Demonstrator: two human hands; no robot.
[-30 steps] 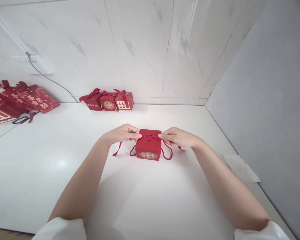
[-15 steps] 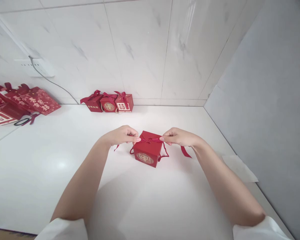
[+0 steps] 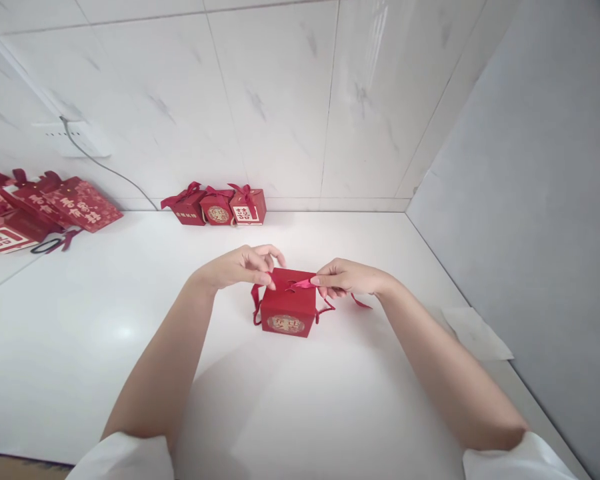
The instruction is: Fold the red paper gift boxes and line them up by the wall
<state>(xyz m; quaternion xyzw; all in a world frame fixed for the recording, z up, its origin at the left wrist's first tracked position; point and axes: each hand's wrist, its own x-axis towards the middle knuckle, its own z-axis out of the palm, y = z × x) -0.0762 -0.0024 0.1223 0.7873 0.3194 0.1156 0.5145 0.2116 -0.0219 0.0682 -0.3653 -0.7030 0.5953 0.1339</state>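
A small red gift box [image 3: 289, 307] with a gold round emblem on its front stands upright on the white table. My right hand [image 3: 347, 277] is closed, thumb against fingers, on the red ribbon [image 3: 304, 284] that comes out of the slot in the box's top. At the lid's left edge, my left hand [image 3: 240, 267] has thumb and fingers apart, the thumb by the lid and a finger raised. Below it, one ribbon tail hangs down the left side. A thin red cord [image 3: 325, 308] loops from the right side.
Three finished-looking red boxes [image 3: 217, 208] with bows stand along the tiled wall. At the far left are several red bags [image 3: 87, 203], another box [image 3: 15, 230] and black-handled scissors [image 3: 46, 246]. A white sheet [image 3: 477, 333] lies at right by the grey partition.
My left hand has let the ribbon go and its fingers have spread. The ribbon's left side is no longer stretched out. The box has turned slightly and shifted a little left.
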